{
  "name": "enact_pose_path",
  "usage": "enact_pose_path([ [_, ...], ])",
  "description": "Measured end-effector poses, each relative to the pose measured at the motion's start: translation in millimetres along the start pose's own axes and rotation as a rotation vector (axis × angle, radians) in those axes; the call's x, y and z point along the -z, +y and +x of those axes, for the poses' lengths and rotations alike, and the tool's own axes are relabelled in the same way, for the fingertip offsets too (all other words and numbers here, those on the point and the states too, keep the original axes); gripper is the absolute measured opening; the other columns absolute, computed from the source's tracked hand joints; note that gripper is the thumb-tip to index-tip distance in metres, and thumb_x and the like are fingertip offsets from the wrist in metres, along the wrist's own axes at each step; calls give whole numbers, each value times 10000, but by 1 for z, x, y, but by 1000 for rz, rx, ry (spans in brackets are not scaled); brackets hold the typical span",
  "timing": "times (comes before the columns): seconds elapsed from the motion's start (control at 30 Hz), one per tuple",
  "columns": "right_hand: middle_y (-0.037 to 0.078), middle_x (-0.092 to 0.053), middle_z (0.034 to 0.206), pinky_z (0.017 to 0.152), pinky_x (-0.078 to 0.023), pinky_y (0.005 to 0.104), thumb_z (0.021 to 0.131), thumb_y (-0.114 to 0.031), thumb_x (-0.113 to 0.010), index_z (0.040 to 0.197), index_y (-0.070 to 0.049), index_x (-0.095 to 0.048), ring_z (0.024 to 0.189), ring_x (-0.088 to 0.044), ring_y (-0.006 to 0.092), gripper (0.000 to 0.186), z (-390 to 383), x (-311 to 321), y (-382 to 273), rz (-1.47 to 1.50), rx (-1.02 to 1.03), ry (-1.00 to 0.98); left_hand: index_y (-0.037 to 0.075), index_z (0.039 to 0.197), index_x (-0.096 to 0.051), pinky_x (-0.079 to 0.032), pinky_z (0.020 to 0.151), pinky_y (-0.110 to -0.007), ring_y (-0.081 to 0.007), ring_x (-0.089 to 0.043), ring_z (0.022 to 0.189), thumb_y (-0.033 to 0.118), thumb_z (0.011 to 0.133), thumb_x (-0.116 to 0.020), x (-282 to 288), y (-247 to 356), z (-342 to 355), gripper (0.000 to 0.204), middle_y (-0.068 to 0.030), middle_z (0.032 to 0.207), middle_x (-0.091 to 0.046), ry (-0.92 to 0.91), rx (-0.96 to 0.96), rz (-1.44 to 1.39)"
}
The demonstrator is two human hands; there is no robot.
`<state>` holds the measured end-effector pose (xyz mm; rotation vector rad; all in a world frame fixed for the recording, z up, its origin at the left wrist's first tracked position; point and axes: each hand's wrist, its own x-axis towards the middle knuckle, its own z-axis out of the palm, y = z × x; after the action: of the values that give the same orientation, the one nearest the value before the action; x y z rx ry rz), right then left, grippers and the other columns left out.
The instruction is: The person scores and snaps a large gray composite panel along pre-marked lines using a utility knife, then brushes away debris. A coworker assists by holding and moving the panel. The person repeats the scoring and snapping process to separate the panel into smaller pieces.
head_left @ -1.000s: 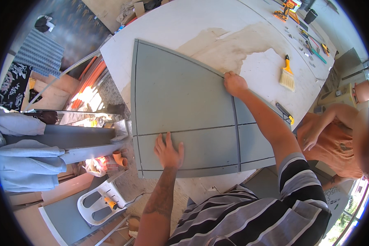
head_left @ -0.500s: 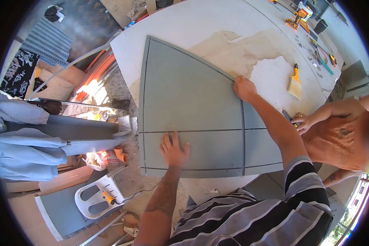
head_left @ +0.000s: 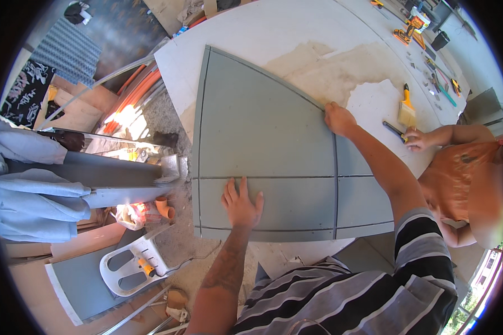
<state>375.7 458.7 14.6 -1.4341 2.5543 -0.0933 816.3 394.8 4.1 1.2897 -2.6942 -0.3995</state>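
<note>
A large grey-green panel (head_left: 262,123) with dark grooved lines lies across the white worktable. My left hand (head_left: 241,204) rests flat on its near part, fingers spread just below the long cross groove. At the panel's slanted far-right edge, my right hand (head_left: 338,118) has its fingers curled over the rim, gripping it. To the right, a co-worker's hand (head_left: 418,139) touches a dark-handled utility knife (head_left: 394,130) on the table. Beyond the knife lies a paintbrush (head_left: 407,107) with a yellow handle and pale bristles.
The white table (head_left: 229,28) carries a cordless drill (head_left: 408,30), a white tub (head_left: 420,18) and pliers (head_left: 446,94) at the far right. A white plastic stool (head_left: 129,265) with a yellow tool on it stands at lower left. Orange pipes (head_left: 134,95) lie beyond the table's left side.
The co-worker's hand has shifted, and the knife now lies more exposed on the table. The co-worker leans further in. My hands keep their places on the panel; the whole view has shifted slightly.
</note>
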Motion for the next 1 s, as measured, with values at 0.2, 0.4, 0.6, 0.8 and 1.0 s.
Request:
enact_pose_path([
  [0.2, 257, -625, 1138, 881, -549, 531, 961, -103, -546, 1089, 9, -557, 1025, -659, 463, 170, 10, 15, 45, 49, -51, 176, 104, 1563, -414, -225, 1199, -597, -426, -280, 1492, 494, 952, -625, -1, 0, -4, 755, -239, 1577, -337, -9, 13, -10],
  [0.4, 150, -663, 1112, 915, -539, 480, 987, -188, -591, 1055, -96, -742, 1041, -656, 396, 190, -3, 17, 29, 182, 44, 94, 94, 1548, -425, -209, 1197, -611, -428, -289, 1480, 477, 945, -624, 5, 0, -2, 741, -248, 1559, -351, -1, -5, -52],
  [0.6, 136, -654, 1104, 895, -545, 456, 973, -126, -602, 1102, -117, -737, 1041, -660, 361, 187, -4, 17, 13, 209, 9, 114, 94, 1549, -425, -215, 1190, -604, -426, -290, 1476, 479, 944, -626, -1, -1, -4, 744, -247, 1560, -347, 17, -5, -16],
  [0.8, 97, -629, 1112, 892, -542, 439, 970, -47, -572, 1280, -188, -717, 1057, -653, 326, 370, 0, 29, 12, 106, 248, 33, 105, 1566, -412, -216, 1202, -610, -417, -280, 1493, 484, 935, -635, 3, 3, -2, 769, -238, 1583, -325, -32, 25, 9],
  [1.0, 94, -644, 1111, 902, -550, 442, 947, -49, -597, 1304, -197, -722, 1066, -659, 309, 405, 16, 48, 4, -121, 291, -143, 111, 1563, -414, -224, 1200, -605, -421, -283, 1491, 480, 936, -635, 0, 0, -3, 760, -236, 1587, -331, -14, 13, -15],
])
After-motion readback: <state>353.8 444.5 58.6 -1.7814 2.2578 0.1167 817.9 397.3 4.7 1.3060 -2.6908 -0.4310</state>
